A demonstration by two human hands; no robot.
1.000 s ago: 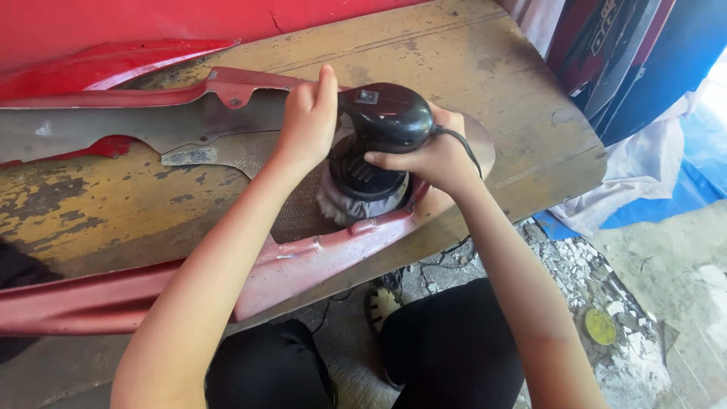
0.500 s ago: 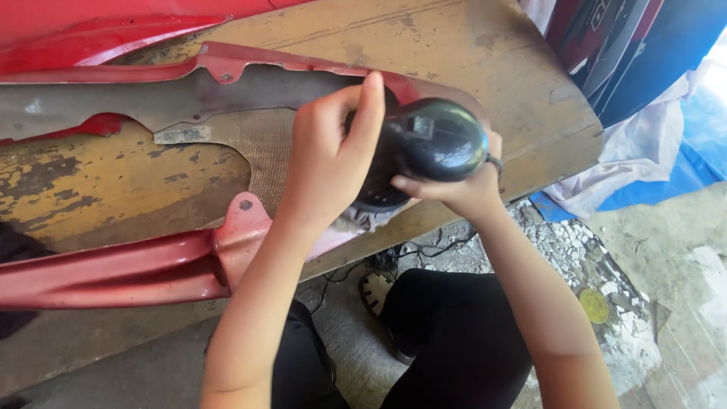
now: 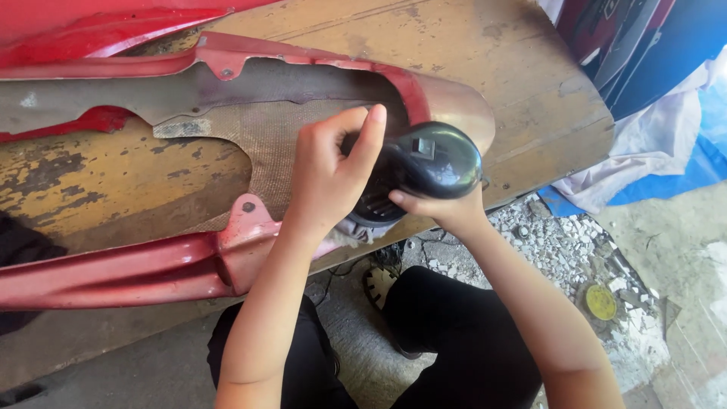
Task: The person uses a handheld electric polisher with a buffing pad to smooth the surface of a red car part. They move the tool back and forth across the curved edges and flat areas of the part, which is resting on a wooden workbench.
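Observation:
A black round power sander rests tilted against the near right edge of a red body panel that lies on a worn wooden table. My right hand grips the sander from below, fingers curled under its dome. My left hand is on the sander's left side, fingers up against its body. The sander's pad is mostly hidden behind my left hand. The panel's grey inner face shows where it is cut away.
White and blue cloth lies right of the table. Rubble and a yellow disc lie on the concrete floor. My dark trousers and a sandalled foot are below the table edge. More red bodywork is at the far left.
The sander has tipped up and shifted along the panel's right end. My left hand has slid from the top of the sander to its left side.

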